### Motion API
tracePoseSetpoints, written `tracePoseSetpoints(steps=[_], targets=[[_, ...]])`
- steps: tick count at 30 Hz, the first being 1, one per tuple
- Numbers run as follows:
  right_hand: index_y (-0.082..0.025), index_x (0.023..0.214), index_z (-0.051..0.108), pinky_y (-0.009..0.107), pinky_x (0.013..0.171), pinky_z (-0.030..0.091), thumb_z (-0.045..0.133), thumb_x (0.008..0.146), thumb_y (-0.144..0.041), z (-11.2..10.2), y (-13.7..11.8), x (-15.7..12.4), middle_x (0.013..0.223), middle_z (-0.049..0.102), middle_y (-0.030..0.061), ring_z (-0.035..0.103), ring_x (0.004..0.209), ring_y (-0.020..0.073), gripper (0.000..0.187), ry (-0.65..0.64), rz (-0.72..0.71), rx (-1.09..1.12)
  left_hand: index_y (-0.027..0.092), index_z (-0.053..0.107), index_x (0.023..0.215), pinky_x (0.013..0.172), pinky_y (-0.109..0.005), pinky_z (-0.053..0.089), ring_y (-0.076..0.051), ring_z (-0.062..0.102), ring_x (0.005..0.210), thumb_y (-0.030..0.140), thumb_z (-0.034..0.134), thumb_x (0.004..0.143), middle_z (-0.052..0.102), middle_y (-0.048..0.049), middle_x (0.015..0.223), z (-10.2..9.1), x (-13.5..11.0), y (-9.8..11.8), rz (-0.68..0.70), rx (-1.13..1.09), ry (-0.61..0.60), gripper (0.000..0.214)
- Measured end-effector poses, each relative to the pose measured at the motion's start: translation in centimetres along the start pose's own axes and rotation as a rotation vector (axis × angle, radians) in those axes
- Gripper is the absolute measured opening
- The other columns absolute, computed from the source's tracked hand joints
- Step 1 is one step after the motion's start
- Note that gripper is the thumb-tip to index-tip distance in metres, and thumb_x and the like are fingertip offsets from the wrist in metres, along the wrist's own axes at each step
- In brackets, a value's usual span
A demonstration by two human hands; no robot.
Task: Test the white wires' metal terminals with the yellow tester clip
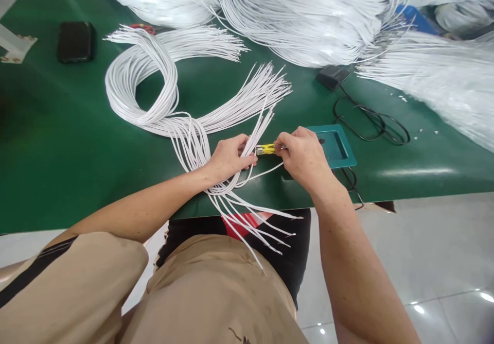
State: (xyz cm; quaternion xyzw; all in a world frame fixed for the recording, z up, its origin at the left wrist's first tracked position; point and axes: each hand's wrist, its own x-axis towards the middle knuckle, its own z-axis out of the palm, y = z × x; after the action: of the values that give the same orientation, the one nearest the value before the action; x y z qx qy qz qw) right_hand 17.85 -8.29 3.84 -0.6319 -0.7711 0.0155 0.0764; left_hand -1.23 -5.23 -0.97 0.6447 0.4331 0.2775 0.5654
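My left hand (231, 156) is closed around a bundle of white wires (254, 134), whose upper ends stick out past the thumb. More wire ends hang below that hand, over the table's front edge. My right hand (303, 153) has its fingertips pinched at the right end of a small yellow piece with a metal tip (266, 149), which lies between both hands. One single white wire (266, 172) runs from the bundle to beneath the right hand, and its end seems to be in the pinch. The fingers partly hide what they grip.
A teal tray (350, 151) sits just beyond my right hand. A looped wire coil (116, 89) lies at left on the green table (57, 169), near a black box (75, 41). Large wire heaps (301, 14) fill the back. A black cable (380, 122) curls at right.
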Motion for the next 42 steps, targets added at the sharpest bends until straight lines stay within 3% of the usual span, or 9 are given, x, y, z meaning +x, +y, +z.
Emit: tracePoseSetpoints(steps=[6, 14, 18, 21, 23, 27, 32, 37, 42], targets=[[-0.018, 0.122, 0.058, 0.064, 0.11, 0.014, 0.042, 0.094, -0.032, 0.7, 1.3, -1.5, 0.129, 0.059, 0.0154, 0.043, 0.128, 0.0327, 0.036, 0.324, 0.247, -0.133, 0.015, 0.06, 0.098, 0.063, -0.028, 0.058, -0.019, 0.071, 0.075, 0.024, 0.07, 0.07, 0.071, -0.0042, 0.089, -0.1, 0.1, 0.1, -0.041, -0.124, -0.041, 0.031], [-0.015, 0.129, 0.054, 0.064, 0.108, 0.021, 0.041, 0.095, -0.036, 1.1, 1.5, -1.7, 0.135, 0.054, 0.0201, 0.044, 0.129, 0.0355, 0.042, 0.378, 0.317, -0.084, 0.014, 0.059, 0.105, 0.064, -0.028, 0.057, -0.019, 0.071, 0.075, 0.024, 0.074, 0.069, 0.07, -0.0039, 0.085, -1.1, -0.2, 0.5, -0.085, -0.208, -0.051, 0.04], [-0.019, 0.11, 0.063, 0.04, 0.094, 0.042, 0.038, 0.097, -0.031, -0.5, -2.5, -2.9, 0.112, 0.067, 0.0128, 0.057, 0.105, 0.0247, 0.031, 0.329, 0.074, 0.178, 0.014, 0.06, 0.117, 0.068, -0.027, 0.054, -0.018, 0.069, 0.078, 0.031, 0.075, 0.071, 0.07, -0.0043, 0.087, -1.6, -0.6, 0.7, -0.079, -0.253, -0.097, 0.051], [-0.019, 0.091, 0.065, 0.034, 0.086, 0.042, 0.039, 0.097, -0.029, -0.3, -6.2, -3.9, 0.096, 0.069, 0.0085, 0.056, 0.093, 0.0206, 0.028, 0.146, -0.257, 0.22, 0.013, 0.067, 0.103, 0.078, -0.029, 0.052, -0.017, 0.067, 0.083, 0.038, 0.076, 0.07, 0.071, -0.0053, 0.09, -2.1, -0.6, 0.7, -0.024, -0.199, -0.15, 0.042], [-0.017, 0.084, 0.064, 0.036, 0.079, 0.04, 0.038, 0.097, -0.026, 0.7, -8.0, -4.3, 0.088, 0.067, 0.0093, 0.054, 0.09, 0.0224, 0.03, 0.061, -0.319, 0.107, 0.014, 0.068, 0.1, 0.083, -0.03, 0.051, -0.018, 0.066, 0.084, 0.04, 0.076, 0.069, 0.071, -0.0051, 0.093, -2.3, -0.6, 0.8, -0.01, -0.17, -0.159, 0.041], [-0.016, 0.081, 0.063, 0.037, 0.071, 0.036, 0.038, 0.096, -0.023, 2.2, -9.6, -5.0, 0.079, 0.066, 0.0116, 0.055, 0.088, 0.0269, 0.03, -0.034, -0.155, -0.033, 0.017, 0.07, 0.106, 0.088, -0.031, 0.048, -0.018, 0.065, 0.09, 0.04, 0.073, 0.072, 0.072, -0.0048, 0.1, -2.6, -0.6, 0.9, -0.029, -0.141, -0.143, 0.041], [-0.02, 0.07, 0.061, 0.031, 0.056, 0.034, 0.043, 0.094, -0.026, 0.3, -9.4, -5.0, 0.066, 0.067, 0.0069, 0.058, 0.059, 0.02, 0.03, -0.304, 0.152, 0.232, 0.018, 0.069, 0.109, 0.082, -0.029, 0.049, -0.016, 0.064, 0.086, 0.037, 0.077, 0.068, 0.072, -0.0034, 0.097, -2.5, -0.7, 0.6, -0.051, -0.178, -0.163, 0.045], [-0.022, 0.085, 0.061, 0.025, 0.058, 0.041, 0.049, 0.091, -0.04, 0.0, -7.3, -3.3, 0.071, 0.067, -0.0005, 0.056, 0.056, 0.0128, 0.022, 0.114, 0.475, 0.805, 0.015, 0.068, 0.097, 0.074, -0.029, 0.049, -0.015, 0.063, 0.075, 0.037, 0.081, 0.063, 0.07, -0.0029, 0.086, -2.4, -0.6, 0.5, -0.056, -0.155, -0.178, 0.043], [-0.021, 0.073, 0.055, 0.023, 0.048, 0.039, 0.056, 0.085, -0.043, 1.3, -6.8, -2.7, 0.06, 0.058, -0.0047, 0.047, 0.045, 0.009, 0.026, 0.172, 0.479, 1.123, 0.014, 0.066, 0.094, 0.075, -0.029, 0.048, -0.015, 0.063, 0.078, 0.039, 0.077, 0.069, 0.069, -0.0039, 0.087, -2.2, -0.8, 1.1, -0.035, -0.202, -0.263, 0.037]])
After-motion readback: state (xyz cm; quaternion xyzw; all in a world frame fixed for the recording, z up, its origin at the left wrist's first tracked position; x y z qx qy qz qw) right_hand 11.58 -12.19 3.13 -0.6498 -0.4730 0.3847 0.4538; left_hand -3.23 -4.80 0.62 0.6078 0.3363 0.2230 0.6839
